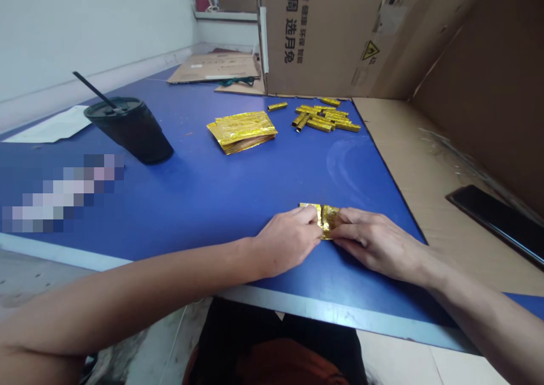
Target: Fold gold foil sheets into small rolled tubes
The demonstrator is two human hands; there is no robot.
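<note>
A small piece of shiny gold foil packaging [326, 219] lies on the blue table between my hands. My left hand [291, 238] grips its left part, fingers closed. The fingers of my right hand [366, 235] are pressed together on its right side. Fingers cover part of the piece, so its full shape is hidden. Farther back, a stack of flat gold sheets [244, 128] rests on the table. To the right of the stack is a loose pile of narrow gold tubes [325, 118], with one tube [277, 106] lying apart.
A dark cup with a straw [138, 132] stands at the left, near white paper [51, 125]. Cardboard [331, 39] rises behind the blue table [199, 198]. A black phone [501, 220] lies at the right. Flat cardboard [216, 67] and a blurred patch are also in view.
</note>
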